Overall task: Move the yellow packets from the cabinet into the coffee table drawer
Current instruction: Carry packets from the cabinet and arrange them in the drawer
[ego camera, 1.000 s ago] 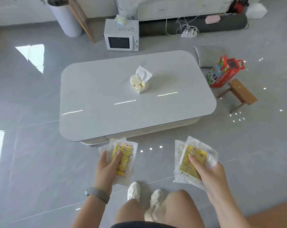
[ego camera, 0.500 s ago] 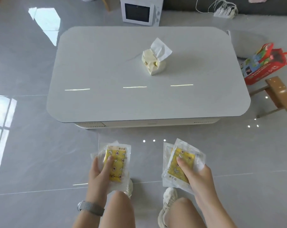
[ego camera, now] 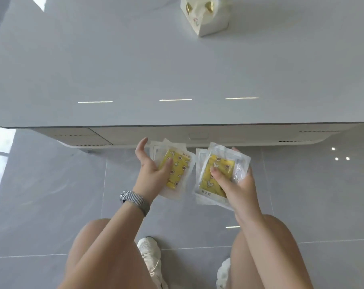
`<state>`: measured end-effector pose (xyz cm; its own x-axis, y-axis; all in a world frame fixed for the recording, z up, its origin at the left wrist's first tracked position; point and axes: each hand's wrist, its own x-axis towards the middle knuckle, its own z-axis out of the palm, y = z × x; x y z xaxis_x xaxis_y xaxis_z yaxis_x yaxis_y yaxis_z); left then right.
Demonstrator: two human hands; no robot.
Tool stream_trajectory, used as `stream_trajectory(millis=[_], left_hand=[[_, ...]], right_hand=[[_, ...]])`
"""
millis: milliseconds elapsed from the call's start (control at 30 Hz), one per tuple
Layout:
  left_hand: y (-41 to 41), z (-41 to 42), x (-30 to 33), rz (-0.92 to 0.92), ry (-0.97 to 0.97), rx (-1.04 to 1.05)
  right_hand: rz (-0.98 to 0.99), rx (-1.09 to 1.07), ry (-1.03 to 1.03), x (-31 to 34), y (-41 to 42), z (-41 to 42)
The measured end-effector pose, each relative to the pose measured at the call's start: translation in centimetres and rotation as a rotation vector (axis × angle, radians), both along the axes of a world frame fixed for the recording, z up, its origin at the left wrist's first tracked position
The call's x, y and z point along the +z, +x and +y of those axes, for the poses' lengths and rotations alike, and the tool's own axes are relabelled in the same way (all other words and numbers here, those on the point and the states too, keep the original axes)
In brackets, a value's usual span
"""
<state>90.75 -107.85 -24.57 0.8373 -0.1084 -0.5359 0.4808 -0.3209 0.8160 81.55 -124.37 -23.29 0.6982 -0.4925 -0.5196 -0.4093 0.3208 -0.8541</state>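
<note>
Gripping yellow packets [ego camera: 178,167] in both hands [ego camera: 154,172], before closed drawer [ego camera: 197,136].

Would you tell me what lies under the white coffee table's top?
A closed cream drawer front with a recessed handle shows below the glossy white tabletop; its inside is hidden.

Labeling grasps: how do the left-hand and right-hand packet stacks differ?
The left hand holds its packets with the thumb on top and the index finger lifted clear; the right hand presses its packets with fingertips. The right stack is tilted more. Both stacks are clear-edged yellow packets, below the shut drawer.
</note>
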Motion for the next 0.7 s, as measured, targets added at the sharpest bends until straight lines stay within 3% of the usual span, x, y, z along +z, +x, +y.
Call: stream_trajectory(millis=[133, 333, 700], left_hand=[[0.8, -2.1, -6.1, 0.173, -0.006, -0.005], [-1.0, -2.8, -9.5, 0.355, -0.24, 0.125], [-3.3, -2.4, -6.9, 0.343, -0.454, 0.145]], right_hand=[[-0.061, -0.016, 0.094, -5.4, 0.9, -1.3], [-0.076, 0.051, 0.344, -10.7, 1.0, -2.2], [-0.118, 0.263, 0.466, -10.8, 0.4, -2.3]])
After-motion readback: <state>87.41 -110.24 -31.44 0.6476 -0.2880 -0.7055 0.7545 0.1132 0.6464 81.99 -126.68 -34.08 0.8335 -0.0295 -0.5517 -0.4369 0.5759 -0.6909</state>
